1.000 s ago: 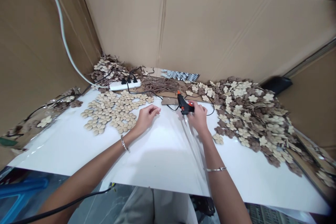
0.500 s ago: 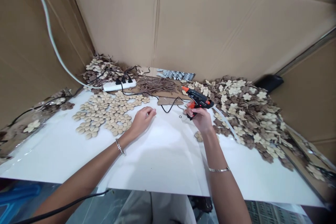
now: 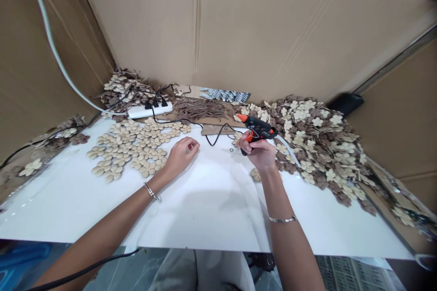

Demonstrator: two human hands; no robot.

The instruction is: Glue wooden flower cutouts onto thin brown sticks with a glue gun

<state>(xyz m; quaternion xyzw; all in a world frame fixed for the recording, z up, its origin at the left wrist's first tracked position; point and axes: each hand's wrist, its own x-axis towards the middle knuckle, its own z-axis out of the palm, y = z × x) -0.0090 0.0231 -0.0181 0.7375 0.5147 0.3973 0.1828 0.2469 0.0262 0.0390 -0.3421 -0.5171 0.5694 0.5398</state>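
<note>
My right hand (image 3: 261,152) is wrapped round the grip of a black and orange glue gun (image 3: 257,127), held above the table with its orange nozzle to the upper left. A white glue stick (image 3: 290,150) sticks out of its back end. My left hand (image 3: 182,157) rests on the white tabletop with fingers curled in and thumb against them; whatever is inside, if anything, is hidden. Just left of it lie many padded beige flower pieces (image 3: 136,143), spread flat. One more beige flower (image 3: 255,174) lies by my right wrist, and a small dark ring (image 3: 231,149) lies between the hands.
A heap of brown and cream flowers (image 3: 317,145) covers the right side. Brown twisted stems (image 3: 201,109) lie at the back beside a white power strip (image 3: 150,109) with black plugs. A black cord (image 3: 215,138) crosses toward the glue gun. Cardboard walls (image 3: 239,32) enclose the table (image 3: 211,209).
The whole view has shifted slightly. Both hands keep nearly the same places over the table, and the glue gun is still in my right hand, its nozzle tilted a little differently.
</note>
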